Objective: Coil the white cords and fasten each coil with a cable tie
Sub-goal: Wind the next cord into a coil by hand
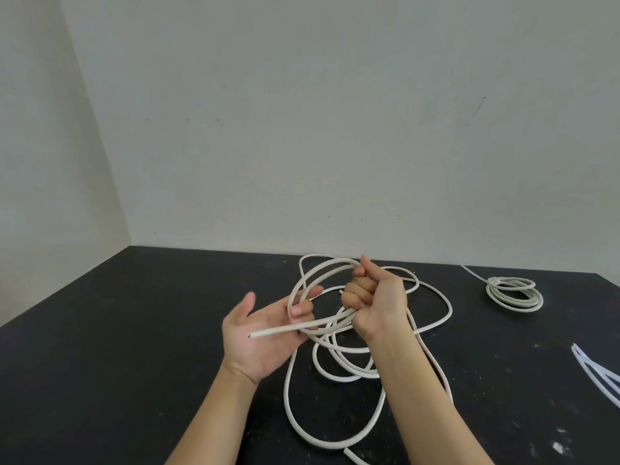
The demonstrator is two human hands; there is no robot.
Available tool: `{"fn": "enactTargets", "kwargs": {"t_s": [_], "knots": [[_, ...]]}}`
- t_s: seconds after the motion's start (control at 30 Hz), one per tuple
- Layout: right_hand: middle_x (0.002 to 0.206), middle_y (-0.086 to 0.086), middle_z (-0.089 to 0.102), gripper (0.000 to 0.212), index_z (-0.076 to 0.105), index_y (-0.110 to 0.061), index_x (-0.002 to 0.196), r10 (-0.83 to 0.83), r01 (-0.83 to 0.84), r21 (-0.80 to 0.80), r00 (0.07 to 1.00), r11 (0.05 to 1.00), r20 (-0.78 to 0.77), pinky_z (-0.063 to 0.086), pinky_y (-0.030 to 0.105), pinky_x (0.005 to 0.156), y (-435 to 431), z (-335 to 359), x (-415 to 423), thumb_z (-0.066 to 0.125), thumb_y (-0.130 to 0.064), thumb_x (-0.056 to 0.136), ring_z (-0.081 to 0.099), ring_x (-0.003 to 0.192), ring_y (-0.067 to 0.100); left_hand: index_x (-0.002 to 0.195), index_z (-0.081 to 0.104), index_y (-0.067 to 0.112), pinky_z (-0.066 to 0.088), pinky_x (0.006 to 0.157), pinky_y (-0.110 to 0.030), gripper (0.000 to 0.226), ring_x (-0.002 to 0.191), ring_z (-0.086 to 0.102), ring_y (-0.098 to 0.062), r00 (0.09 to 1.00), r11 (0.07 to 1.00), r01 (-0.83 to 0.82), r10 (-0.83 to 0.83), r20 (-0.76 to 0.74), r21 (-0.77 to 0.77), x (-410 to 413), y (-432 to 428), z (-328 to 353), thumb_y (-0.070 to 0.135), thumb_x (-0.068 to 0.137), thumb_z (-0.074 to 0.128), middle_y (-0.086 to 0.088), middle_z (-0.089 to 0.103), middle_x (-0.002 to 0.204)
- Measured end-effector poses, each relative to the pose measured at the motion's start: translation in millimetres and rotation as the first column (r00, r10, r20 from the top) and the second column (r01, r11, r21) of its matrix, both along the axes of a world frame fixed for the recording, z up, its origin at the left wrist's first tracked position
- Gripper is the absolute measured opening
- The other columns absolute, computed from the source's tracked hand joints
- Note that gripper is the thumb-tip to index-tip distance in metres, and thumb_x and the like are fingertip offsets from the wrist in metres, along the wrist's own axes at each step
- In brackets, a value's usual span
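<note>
Mid-worktop, toward the far edge: loose white cord [285, 392], sprawled in wide uneven loops on the black worktop [134, 330]; one long loop reaches the near edge and runs out of view there.
Cord, raised part: several turns gathered and lifted off the worktop between the two hands.
Right hand [372, 297]: clenched round the gathered turns, knuckles to the left, thumb on top; loops stand out above and below the fist.
Left hand [258, 344]: palm up, released, thumb spread, fingers loosely bent; it supports the cord without closing on it.
Cord end [255, 334]: cut tip, lying across the left palm and pointing left.
Coil [516, 305]: finished, small and tight, flat on the worktop near the far right corner, well apart from the loose cord.
Tie [473, 273]: thin pale tail running from the coil's far side toward the far edge.
Spare ties [583, 360]: pale strips at the right edge, partly out of view.
Wall [335, 129]: plain, pale, behind the far edge.
</note>
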State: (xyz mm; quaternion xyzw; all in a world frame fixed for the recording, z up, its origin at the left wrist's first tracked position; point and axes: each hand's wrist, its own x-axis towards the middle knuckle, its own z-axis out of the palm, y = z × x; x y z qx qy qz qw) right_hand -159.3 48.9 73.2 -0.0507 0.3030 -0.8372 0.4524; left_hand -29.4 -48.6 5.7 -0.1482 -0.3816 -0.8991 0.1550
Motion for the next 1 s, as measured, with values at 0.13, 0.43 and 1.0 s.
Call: {"fn": "enactTargets", "kwargs": {"t_s": [0.13, 0.43, 1.0], "knots": [[0.038, -0.006, 0.021, 0.034, 0.043, -0.010, 0.062, -0.050, 0.055, -0.042, 0.991, 0.998, 0.122, 0.017, 0.018, 0.028, -4, -1, 9, 0.047, -0.014, 0.096, 0.016, 0.028, 0.007, 0.142, 0.016, -0.012, 0.033, 0.101, -0.033, 0.130, 0.097, 0.046, -0.018, 0.982, 0.990, 0.026, -0.051, -0.179, -0.137, -2, 0, -2, 0.051, 0.052, 0.086, -0.006, 0.046, 0.106], [0.040, -0.005, 0.024, 0.031, 0.045, -0.008, 0.065, 0.238, -0.177, 0.238, 0.936, 0.955, -0.259, 0.031, 0.023, 0.041, -4, -19, -5, 0.045, -0.017, 0.095, 0.021, 0.033, 0.010, 0.088, 0.065, 0.000, 0.054, 0.066, -0.032, 0.058, 0.055, 0.052, -0.015, 0.887, 0.904, -0.400, 0.340, 0.314, 0.151, -6, 2, 9, 0.030, 0.047, 0.092, 0.001, 0.047, 0.061], [0.094, 0.026, 0.070, 0.065, 0.065, -0.001, 0.107, 0.589, -0.348, 0.489, 0.611, 0.800, -0.529, 0.057, 0.044, 0.075, -6, -26, 1, 0.033, -0.057, 0.096, 0.069, 0.090, 0.035, 0.051, 0.040, 0.019, 0.016, 0.031, -0.016, 0.045, 0.029, 0.018, -0.004, 0.689, 0.844, -0.535, 0.461, 0.559, -0.038, -4, 13, 32, 0.045, 0.085, 0.055, 0.009, 0.022, 0.041]]}}
